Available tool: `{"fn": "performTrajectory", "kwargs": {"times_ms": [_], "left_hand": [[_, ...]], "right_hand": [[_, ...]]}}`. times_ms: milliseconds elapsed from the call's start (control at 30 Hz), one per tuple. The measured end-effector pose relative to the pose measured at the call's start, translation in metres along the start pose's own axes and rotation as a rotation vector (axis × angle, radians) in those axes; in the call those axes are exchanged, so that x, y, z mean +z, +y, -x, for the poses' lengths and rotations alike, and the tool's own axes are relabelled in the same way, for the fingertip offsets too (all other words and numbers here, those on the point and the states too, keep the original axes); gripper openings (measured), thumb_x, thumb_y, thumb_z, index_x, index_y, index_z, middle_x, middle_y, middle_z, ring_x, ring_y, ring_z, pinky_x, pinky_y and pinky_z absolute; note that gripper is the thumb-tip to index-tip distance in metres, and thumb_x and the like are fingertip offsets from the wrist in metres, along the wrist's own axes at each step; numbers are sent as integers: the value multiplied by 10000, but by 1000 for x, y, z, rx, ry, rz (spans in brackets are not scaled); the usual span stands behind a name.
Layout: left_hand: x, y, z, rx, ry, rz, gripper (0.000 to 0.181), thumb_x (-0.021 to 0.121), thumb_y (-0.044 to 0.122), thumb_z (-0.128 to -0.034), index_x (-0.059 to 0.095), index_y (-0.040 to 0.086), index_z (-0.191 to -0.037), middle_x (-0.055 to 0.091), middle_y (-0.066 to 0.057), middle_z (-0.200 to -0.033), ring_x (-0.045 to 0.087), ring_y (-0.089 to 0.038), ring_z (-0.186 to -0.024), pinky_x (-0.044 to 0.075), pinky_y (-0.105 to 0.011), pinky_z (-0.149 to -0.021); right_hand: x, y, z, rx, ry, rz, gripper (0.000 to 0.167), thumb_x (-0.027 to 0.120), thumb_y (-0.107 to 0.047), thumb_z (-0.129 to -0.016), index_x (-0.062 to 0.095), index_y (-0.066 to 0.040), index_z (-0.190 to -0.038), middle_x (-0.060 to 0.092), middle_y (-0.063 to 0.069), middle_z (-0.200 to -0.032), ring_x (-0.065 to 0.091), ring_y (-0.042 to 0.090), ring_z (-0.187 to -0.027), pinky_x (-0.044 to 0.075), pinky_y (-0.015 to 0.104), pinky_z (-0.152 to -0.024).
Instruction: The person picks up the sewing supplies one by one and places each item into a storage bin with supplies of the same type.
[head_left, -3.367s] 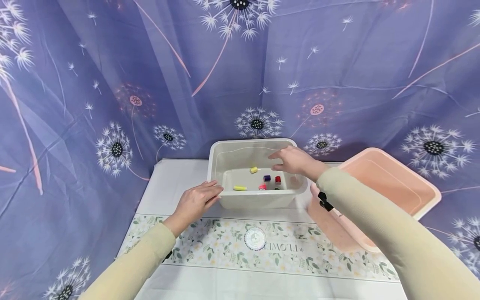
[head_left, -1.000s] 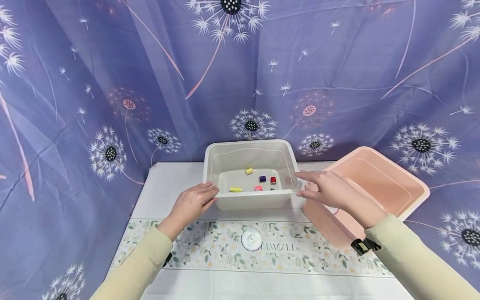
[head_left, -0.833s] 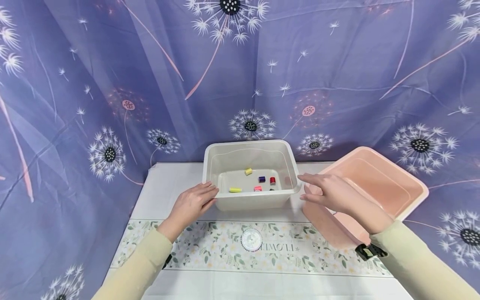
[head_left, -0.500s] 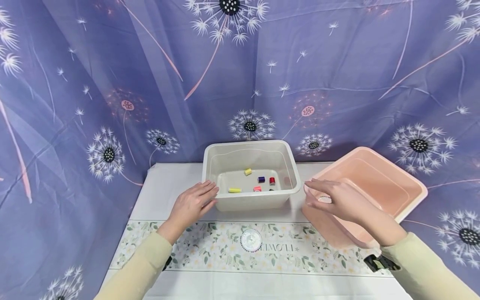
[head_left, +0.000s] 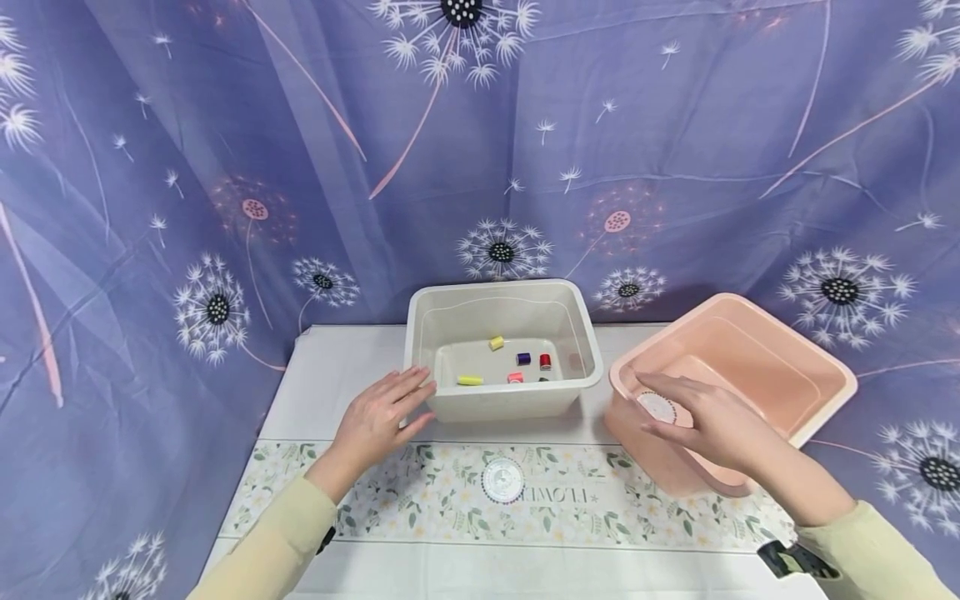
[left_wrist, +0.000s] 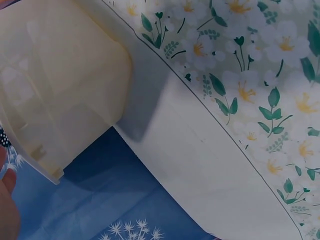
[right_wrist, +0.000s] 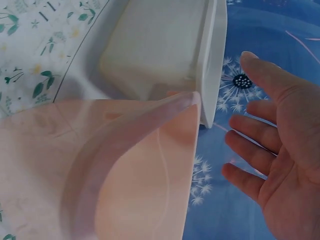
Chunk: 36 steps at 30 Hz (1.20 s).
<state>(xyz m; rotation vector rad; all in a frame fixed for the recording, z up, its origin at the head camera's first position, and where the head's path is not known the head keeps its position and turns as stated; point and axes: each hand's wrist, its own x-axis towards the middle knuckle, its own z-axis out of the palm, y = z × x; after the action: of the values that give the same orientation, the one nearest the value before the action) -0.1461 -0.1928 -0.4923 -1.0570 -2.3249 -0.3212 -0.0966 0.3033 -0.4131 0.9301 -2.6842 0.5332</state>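
Observation:
Several small thread spools lie on the floor of a light grey bin (head_left: 510, 407). They include a yellow spool (head_left: 497, 342), a dark blue spool (head_left: 523, 359), a red spool (head_left: 545, 362), a pink spool (head_left: 515, 378) and a slim yellow piece (head_left: 470, 380). By the bin's front left corner is my left hand (head_left: 378, 417), fingers extended and holding nothing; whether the fingertips touch the rim I cannot tell. Over the near side of a pink bin (head_left: 757, 333) hovers my right hand (head_left: 708, 417). In the right wrist view its fingers are spread and loosely bent, the palm bare.
Both bins stand on a white table cover (head_left: 555, 575) with a floral band (head_left: 420, 500). A blue dandelion-print curtain (head_left: 405, 233) hangs behind and along the left. A round white pattern (head_left: 657, 407) shows at the pink bin, partly behind my right hand.
My right hand has come out of the grey bin and moved right and toward me, over the pink bin. My left hand has shifted slightly back at the corner. The visible spools look unmoved.

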Motion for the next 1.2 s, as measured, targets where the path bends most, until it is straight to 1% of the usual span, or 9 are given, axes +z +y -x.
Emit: {"fn": "performTrajectory", "kwargs": {"times_ms": [133,200,267,500,633,767,867,1000,1200], "left_hand": [[-2,3,2,15,-1,12,486,699,446,-1025,755,69,-1327,705,-148,-1400,689,-334,-1277,549,-535,-1108],[-2,5,3,25,-9,10,551,816,386,-908,740,67,-1350,701,-146,-1407,685,-332,-1284,536,-528,-1124],[-3,7,4,38,-22,-2,604,853,373,-863,728,66,-1367,696,-141,-1416,680,-326,-1293,527,-516,-1137],[-3,15,10,86,-41,3,609,818,420,-925,705,59,-1403,691,-135,-1427,677,-314,-1300,543,-512,-1122],[0,19,12,118,-26,8,560,617,494,-1072,707,46,-1396,699,-141,-1413,686,-313,-1287,551,-510,-1111],[4,24,13,139,-13,20,565,507,503,-1120,723,42,-1368,709,-149,-1392,694,-313,-1276,557,-504,-1105],[6,26,14,153,-5,26,520,616,459,-1072,722,42,-1365,705,-152,-1396,695,-316,-1274,565,-509,-1092],[8,29,16,173,16,20,570,778,405,-928,722,42,-1364,700,-151,-1403,699,-316,-1266,568,-504,-1085],[11,34,17,196,21,16,591,793,403,-894,723,55,-1366,711,-145,-1388,702,-302,-1264,547,-469,-1117]], "right_hand": [[-1,1,6,34,-3,8,730,933,-254,-811,642,-89,-1459,719,90,-1387,720,369,-1179,585,574,-963],[0,2,9,40,-3,14,742,934,-269,-808,638,-71,-1459,713,116,-1392,719,389,-1175,586,589,-956],[0,4,11,44,-2,18,756,932,-284,-809,632,-53,-1463,710,143,-1390,718,407,-1171,587,604,-948],[1,10,24,79,-25,27,789,941,-296,-801,621,-15,-1466,706,192,-1375,712,433,-1164,581,629,-937],[1,14,31,85,-33,34,799,945,-300,-799,614,-11,-1467,704,188,-1377,716,426,-1151,584,628,-921],[1,16,35,80,-39,43,796,942,-311,-805,614,-15,-1466,701,173,-1389,721,412,-1138,599,621,-889],[2,17,37,89,-60,45,785,936,-316,-815,615,-16,-1465,696,169,-1400,716,424,-1150,595,626,-902],[1,18,37,108,-103,30,764,916,-343,-843,613,-25,-1468,683,186,-1415,692,492,-1174,569,674,-947],[-1,20,37,100,-143,27,753,912,-356,-852,616,-41,-1469,688,159,-1418,704,460,-1170,587,653,-931]]}}
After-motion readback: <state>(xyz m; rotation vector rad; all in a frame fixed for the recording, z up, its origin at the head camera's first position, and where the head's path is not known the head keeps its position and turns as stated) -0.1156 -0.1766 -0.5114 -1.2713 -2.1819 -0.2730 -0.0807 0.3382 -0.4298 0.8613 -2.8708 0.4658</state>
